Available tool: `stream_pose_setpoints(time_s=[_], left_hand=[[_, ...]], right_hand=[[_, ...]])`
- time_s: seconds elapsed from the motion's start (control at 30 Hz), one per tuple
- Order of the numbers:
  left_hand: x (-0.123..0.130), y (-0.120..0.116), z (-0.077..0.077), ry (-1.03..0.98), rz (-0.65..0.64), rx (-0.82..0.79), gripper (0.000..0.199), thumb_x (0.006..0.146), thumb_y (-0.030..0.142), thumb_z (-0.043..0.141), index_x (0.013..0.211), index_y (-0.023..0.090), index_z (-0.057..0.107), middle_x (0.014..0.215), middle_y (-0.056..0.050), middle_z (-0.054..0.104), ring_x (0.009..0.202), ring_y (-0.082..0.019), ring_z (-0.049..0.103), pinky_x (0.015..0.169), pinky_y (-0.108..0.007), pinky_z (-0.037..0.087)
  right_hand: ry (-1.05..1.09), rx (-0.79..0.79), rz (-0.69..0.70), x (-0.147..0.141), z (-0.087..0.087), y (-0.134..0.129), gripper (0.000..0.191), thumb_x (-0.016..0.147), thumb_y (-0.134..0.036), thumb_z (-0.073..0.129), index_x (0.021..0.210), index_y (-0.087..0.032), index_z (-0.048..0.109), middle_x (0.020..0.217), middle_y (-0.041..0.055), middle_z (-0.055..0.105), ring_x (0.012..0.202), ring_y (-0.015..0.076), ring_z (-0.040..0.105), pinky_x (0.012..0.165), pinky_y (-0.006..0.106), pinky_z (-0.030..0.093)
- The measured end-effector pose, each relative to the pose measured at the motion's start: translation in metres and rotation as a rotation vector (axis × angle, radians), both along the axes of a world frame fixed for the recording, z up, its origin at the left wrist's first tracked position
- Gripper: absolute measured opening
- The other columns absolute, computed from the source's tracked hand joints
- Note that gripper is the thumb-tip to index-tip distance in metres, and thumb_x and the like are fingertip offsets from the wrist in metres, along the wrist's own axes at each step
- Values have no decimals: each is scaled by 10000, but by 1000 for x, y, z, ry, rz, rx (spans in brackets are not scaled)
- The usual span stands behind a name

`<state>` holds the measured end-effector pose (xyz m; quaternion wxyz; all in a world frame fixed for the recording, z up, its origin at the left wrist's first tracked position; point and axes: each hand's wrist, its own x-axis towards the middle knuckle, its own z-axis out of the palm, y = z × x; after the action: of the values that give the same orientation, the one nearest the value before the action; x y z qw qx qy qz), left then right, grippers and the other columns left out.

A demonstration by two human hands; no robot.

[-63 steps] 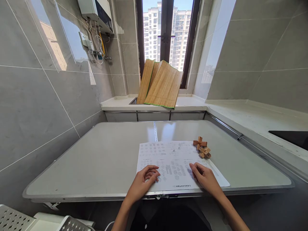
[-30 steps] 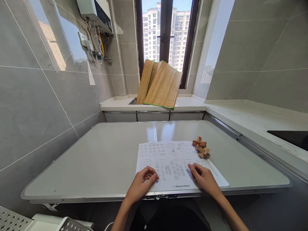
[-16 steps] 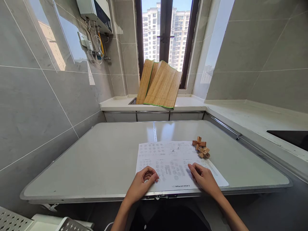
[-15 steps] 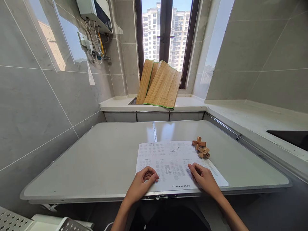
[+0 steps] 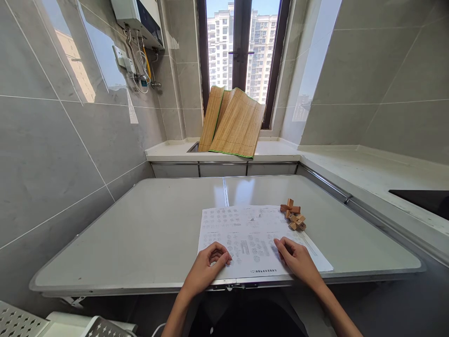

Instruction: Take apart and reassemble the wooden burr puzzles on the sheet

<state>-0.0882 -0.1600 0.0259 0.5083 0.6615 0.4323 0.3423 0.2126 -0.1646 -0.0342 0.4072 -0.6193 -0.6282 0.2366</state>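
A large white printed sheet (image 5: 242, 241), covered in small diagrams and text, lies flat near the front edge of the table. My left hand (image 5: 212, 262) rests at the sheet's lower left, its fingers loosely curled inward, with nothing visible in it. On the lower right part of the sheet is my right hand (image 5: 298, 260), also loosely curled, with no object showing in its fingers. Beyond the right hand, at the sheet's upper right edge, sit two small interlocking wooden puzzles, a darker one (image 5: 290, 207) and a lighter one (image 5: 296, 222). Neither hand touches them.
The pale folding table (image 5: 140, 234) has a metal rim and a centre seam. Behind it, a bamboo mat (image 5: 238, 124) stands folded on the white counter (image 5: 273, 149) before a window. A metal rail (image 5: 326, 181) runs along the right. A perforated white rack (image 5: 21, 320) is at lower left.
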Motion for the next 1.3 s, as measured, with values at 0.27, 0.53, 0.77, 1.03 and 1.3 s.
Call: stream_pose_setpoints(time_s=[0.27, 0.53, 0.77, 1.03, 1.3], left_hand=[[0, 0, -2, -8, 2, 7, 282, 924, 483, 616, 906, 203, 643, 881, -49, 735, 904, -215, 686, 907, -345, 508], [0, -1, -1, 2, 2, 12, 291, 922, 495, 611, 905, 207, 642, 880, -51, 732, 909, -223, 688, 915, -357, 512], [0, -1, -1, -18, -1, 11, 308, 908, 512, 621, 892, 206, 653, 876, -53, 739, 900, -223, 693, 910, -354, 520], [0, -1, -3, -16, 14, 13, 299, 912, 501, 624, 890, 204, 649, 871, -53, 734, 886, -218, 693, 890, -346, 526], [-1, -2, -1, -16, 18, -1, 304, 900, 511, 629, 892, 208, 658, 888, -59, 744, 903, -228, 699, 912, -365, 527]], right_hand=[[-4, 4, -4, 0, 1, -1, 551, 969, -658, 423, 634, -229, 507, 534, -19, 550, 547, 171, 502, 565, 271, 373], [-26, -8, 13, 0, 1, 1, 575, 958, -705, 393, 640, -237, 495, 540, -17, 559, 548, 175, 507, 563, 281, 379], [-88, -18, 75, 0, 9, 6, 584, 965, -702, 371, 633, -242, 511, 550, 4, 610, 570, 190, 548, 589, 291, 414], [-221, 93, -230, 52, 45, 54, 531, 965, -651, 394, 719, -233, 612, 663, 36, 717, 608, 205, 640, 622, 287, 444], [-448, -69, -482, 123, 56, 120, 219, 841, -408, 555, 881, -217, 653, 948, 116, 752, 849, 281, 678, 628, 321, 416]])
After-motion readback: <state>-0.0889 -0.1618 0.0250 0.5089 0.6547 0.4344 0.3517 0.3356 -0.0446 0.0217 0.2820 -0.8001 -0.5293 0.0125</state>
